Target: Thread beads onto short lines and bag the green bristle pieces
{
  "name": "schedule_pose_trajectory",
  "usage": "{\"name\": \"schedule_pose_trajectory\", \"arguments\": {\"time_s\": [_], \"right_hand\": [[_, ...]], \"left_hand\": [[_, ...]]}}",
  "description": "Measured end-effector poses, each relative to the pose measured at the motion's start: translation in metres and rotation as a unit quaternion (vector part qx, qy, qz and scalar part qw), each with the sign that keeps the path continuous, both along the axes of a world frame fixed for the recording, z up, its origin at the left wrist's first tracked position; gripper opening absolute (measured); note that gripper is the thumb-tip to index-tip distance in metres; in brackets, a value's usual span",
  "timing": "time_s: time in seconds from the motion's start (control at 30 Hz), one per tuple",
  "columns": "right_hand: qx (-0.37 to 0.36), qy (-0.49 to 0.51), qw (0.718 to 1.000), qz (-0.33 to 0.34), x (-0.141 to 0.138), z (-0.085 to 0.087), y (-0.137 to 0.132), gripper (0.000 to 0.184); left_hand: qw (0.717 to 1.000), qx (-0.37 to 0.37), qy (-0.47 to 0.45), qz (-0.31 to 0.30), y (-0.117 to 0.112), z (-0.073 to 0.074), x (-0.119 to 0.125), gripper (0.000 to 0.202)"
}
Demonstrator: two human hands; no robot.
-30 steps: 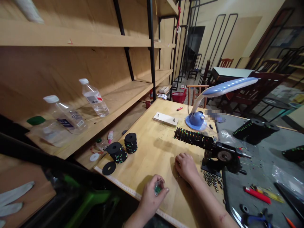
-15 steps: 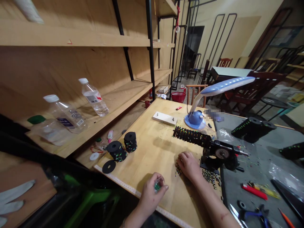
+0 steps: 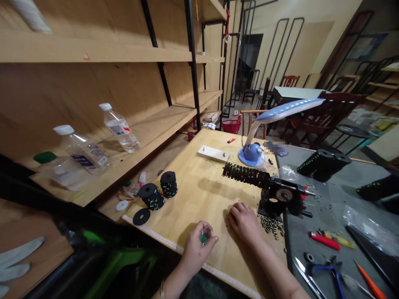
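Both my hands are working over the wooden bench top (image 3: 190,182), with a black clamp (image 3: 277,199) gripping one end of a long stack of black discs (image 3: 246,175), so the stack is sticking out level toward my left, its long axis running across the bench. My left hand (image 3: 195,251) is closed, pinching a small clear container of green bits (image 3: 204,237) near the bench's front edge. My right hand (image 3: 245,224) is resting half curled, empty as far as I can tell, just beside a scatter of small metal pieces (image 3: 269,227).
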State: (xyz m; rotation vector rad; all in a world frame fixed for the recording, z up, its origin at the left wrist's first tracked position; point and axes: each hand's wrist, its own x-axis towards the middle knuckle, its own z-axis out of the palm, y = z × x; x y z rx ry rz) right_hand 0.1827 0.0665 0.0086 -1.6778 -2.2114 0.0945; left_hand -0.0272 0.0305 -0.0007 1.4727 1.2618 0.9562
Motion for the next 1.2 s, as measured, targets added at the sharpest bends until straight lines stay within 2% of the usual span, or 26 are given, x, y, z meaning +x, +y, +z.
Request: {"name": "schedule_pose_trajectory", "arguments": {"time_s": [0.13, 0.2, 0.3, 0.37, 0.47, 0.53, 0.6, 0.8, 0.93, 1.0, 1.1, 1.2], "right_hand": [[0.021, 0.049, 0.998, -0.021, 0.003, 0.007, -0.019, 0.014], [0.029, 0.141, 0.989, -0.024, 0.001, 0.013, -0.038, 0.016], [0.009, 0.286, 0.958, -0.012, -0.014, 0.020, -0.071, 0.017], [-0.020, 0.303, 0.953, -0.013, -0.027, 0.022, -0.091, 0.016], [-0.026, 0.276, 0.961, -0.019, -0.039, 0.020, -0.107, 0.012], [-0.015, 0.262, 0.965, -0.024, -0.038, 0.017, -0.112, 0.009], [-0.023, 0.260, 0.965, -0.027, -0.033, 0.013, -0.113, 0.009], [-0.080, 0.285, 0.953, -0.066, -0.017, 0.005, -0.113, 0.013], [-0.097, 0.295, 0.949, -0.053, -0.016, 0.000, -0.111, 0.016], [-0.094, 0.294, 0.949, -0.055, -0.015, -0.002, -0.109, 0.019], [-0.074, 0.291, 0.951, -0.068, -0.007, -0.002, -0.107, 0.021], [-0.054, 0.292, 0.952, -0.078, 0.006, 0.002, -0.108, 0.022]], "left_hand": [[1.000, -0.001, -0.005, 0.005, -0.003, 0.006, 0.006, 0.022], [1.000, 0.019, 0.012, 0.008, -0.008, 0.009, 0.011, 0.027], [0.998, 0.057, 0.023, 0.027, -0.017, 0.007, 0.022, 0.035], [0.997, 0.060, 0.011, 0.041, -0.024, 0.002, 0.031, 0.041], [0.998, 0.005, -0.016, 0.055, -0.033, -0.007, 0.046, 0.042], [0.998, -0.024, -0.040, 0.052, -0.037, -0.012, 0.055, 0.039], [0.997, -0.022, -0.061, 0.036, -0.040, -0.015, 0.063, 0.038], [0.998, 0.032, -0.057, -0.007, -0.038, -0.019, 0.070, 0.063], [0.997, 0.070, -0.032, -0.030, -0.033, -0.022, 0.066, 0.066], [0.995, 0.078, -0.019, -0.052, -0.031, -0.019, 0.062, 0.066], [0.994, 0.065, 0.019, -0.085, -0.025, -0.007, 0.056, 0.063], [0.986, 0.013, 0.014, -0.168, -0.019, 0.008, 0.050, 0.050]]}}
